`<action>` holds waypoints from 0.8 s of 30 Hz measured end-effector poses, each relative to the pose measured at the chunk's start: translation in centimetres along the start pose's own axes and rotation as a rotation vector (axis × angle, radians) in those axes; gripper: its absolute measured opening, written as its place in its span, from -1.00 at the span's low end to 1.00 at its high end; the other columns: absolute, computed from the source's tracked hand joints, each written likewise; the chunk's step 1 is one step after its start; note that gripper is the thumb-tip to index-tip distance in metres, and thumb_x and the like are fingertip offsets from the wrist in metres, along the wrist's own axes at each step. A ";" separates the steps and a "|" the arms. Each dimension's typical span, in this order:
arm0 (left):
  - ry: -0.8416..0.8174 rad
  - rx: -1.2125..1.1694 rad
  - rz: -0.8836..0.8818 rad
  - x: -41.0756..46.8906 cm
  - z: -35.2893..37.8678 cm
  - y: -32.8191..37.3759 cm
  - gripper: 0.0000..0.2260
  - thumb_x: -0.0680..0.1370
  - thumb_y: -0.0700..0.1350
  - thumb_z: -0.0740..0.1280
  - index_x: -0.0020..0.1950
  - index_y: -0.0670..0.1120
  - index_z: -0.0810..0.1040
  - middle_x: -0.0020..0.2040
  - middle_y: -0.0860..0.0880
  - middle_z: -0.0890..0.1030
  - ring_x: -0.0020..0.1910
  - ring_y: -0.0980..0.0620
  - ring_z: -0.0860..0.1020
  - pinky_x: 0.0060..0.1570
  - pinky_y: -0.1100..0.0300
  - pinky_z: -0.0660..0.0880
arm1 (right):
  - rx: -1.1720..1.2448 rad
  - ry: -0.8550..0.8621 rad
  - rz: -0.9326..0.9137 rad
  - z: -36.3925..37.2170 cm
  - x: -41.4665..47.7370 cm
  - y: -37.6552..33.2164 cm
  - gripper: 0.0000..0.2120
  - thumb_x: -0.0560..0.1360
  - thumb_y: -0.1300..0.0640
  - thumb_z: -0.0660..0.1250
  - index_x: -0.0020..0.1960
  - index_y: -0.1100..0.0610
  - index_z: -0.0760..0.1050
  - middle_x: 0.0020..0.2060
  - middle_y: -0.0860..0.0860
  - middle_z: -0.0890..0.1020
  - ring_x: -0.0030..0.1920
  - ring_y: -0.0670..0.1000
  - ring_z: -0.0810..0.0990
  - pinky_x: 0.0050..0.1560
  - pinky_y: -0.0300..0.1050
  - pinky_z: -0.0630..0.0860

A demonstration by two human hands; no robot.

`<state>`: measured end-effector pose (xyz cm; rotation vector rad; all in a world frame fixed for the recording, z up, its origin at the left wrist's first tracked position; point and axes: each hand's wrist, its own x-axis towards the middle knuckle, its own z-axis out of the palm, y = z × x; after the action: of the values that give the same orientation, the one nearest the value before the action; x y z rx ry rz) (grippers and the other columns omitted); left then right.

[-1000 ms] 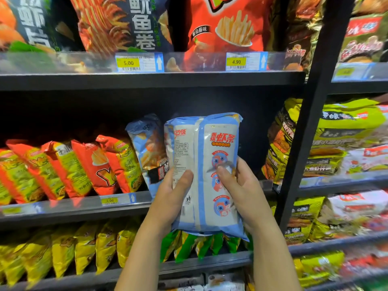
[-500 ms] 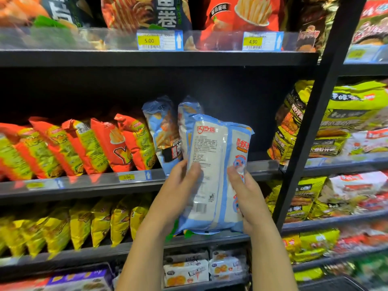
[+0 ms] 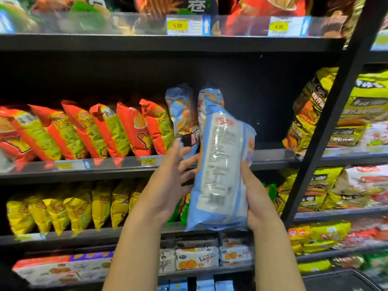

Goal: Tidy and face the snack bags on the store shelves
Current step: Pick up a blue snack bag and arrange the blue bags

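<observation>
Left hand point(image 3: 168, 185) has opened, fingers spread; right hand point(image 3: 258, 198) grips the blue bag point(image 3: 220, 164) mid-frame, so turn its front outward.

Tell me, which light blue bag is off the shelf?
The blue-and-white bag held in the right hand, its printed back towards us; the two other blue bags stand on the middle shelf.

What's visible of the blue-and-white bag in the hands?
Glossy plastic bag, pale blue with a white panel of small print and a barcode low down, so its back faces the camera; red logo at top. Held upright, leaning slightly, in front of the middle shelf. The right hand grips its lower right edge; the left hand, fingers open, sits at its left edge, contact unclear.
</observation>
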<state>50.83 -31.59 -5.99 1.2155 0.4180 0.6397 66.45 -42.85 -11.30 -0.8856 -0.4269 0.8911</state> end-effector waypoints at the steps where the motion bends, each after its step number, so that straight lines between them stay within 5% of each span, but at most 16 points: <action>1: -0.026 0.080 0.016 -0.2 0.2 0.0 -0.38 0.47 0.40 0.26 0.42 0.09 0.54 0.23 0.11 0.72 0.24 0.08 0.68 0.20 0.04 0.58 | -0.100 0.014 -0.061 0.6 -0.1 0.0 -0.45 0.53 -0.21 0.40 0.43 0.05 0.53 0.26 0.14 0.69 0.31 0.20 0.65 0.43 0.35 0.45; 4: 0.032 0.253 0.079 0.2 0.4 -1.1 -0.42 0.50 0.39 0.41 0.44 0.16 0.54 0.31 0.20 0.67 0.32 0.15 0.62 0.39 -0.01 0.51 | -0.380 0.013 -0.190 2.6 -0.5 0.1 -0.50 0.48 -0.24 0.40 0.34 -0.03 0.55 0.16 0.05 0.74 0.20 0.12 0.72 0.33 0.35 0.54; 7: 0.156 0.264 0.095 0.3 -0.4 -2.3 -0.37 0.41 0.39 0.52 0.41 0.20 0.53 0.28 0.16 0.69 0.28 0.07 0.66 0.36 -0.16 0.54 | -0.435 -0.034 -0.134 3.6 -0.7 -0.1 -0.48 0.56 -0.35 0.28 0.34 -0.04 0.55 0.16 0.11 0.73 0.17 0.15 0.73 0.29 0.35 0.57; 10: 0.106 -0.028 -0.034 -0.1 -1.5 -2.8 -0.46 0.48 0.20 0.47 0.44 0.09 0.57 0.26 -0.07 0.72 0.22 -0.14 0.70 0.25 -0.21 0.59 | -0.405 -0.070 -0.082 3.1 -1.0 -0.9 -0.39 0.55 -0.43 0.03 0.29 -0.09 0.59 0.10 0.07 0.76 0.15 0.12 0.74 0.29 0.26 0.58; 14: 0.080 -0.324 -0.171 -0.7 -2.7 -3.3 -0.45 0.45 0.23 0.41 0.33 -0.06 0.68 0.19 -0.19 0.73 0.03 -0.14 0.75 0.04 -0.07 0.65 | -0.388 -0.071 -0.100 2.9 -1.5 -1.5 -0.20 0.49 -0.49 -0.05 0.36 0.04 0.56 0.09 0.17 0.74 0.11 0.23 0.67 0.26 0.33 0.53; 16: 0.074 -0.350 -0.164 -1.0 -2.6 -3.5 -0.47 0.47 0.22 0.38 0.31 -0.07 0.68 0.18 -0.20 0.73 0.01 -0.14 0.75 0.00 -0.05 0.66 | -0.412 -0.074 -0.099 3.1 -1.8 -1.5 -0.21 0.49 -0.48 -0.03 0.33 0.05 0.58 0.11 0.17 0.73 0.15 0.26 0.68 0.31 0.36 0.51; 20: 0.120 -0.176 -0.019 -0.9 -2.3 -3.9 -0.43 0.51 0.17 0.42 0.48 -0.01 0.55 0.28 -0.16 0.70 0.23 -0.20 0.69 0.23 -0.21 0.60 | -0.524 -0.155 -0.107 3.5 -2.7 -1.4 -0.37 0.48 -0.41 0.12 0.31 -0.04 0.58 0.15 -0.01 0.75 0.20 0.04 0.71 0.31 0.19 0.58; 24: 0.129 0.127 0.180 -1.1 -1.9 -4.2 -0.41 0.52 0.18 0.52 0.50 0.09 0.45 0.32 0.04 0.69 0.30 -0.04 0.66 0.32 -0.22 0.57 | -0.609 -0.174 -0.172 3.1 -3.1 -0.8 -0.62 0.50 -0.10 0.46 0.26 0.03 0.58 0.10 0.01 0.76 0.11 0.08 0.75 0.23 0.27 0.63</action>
<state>49.81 -31.78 -10.58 1.3473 0.4661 0.8602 63.03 -44.10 -8.79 -1.3057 -0.9420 0.6855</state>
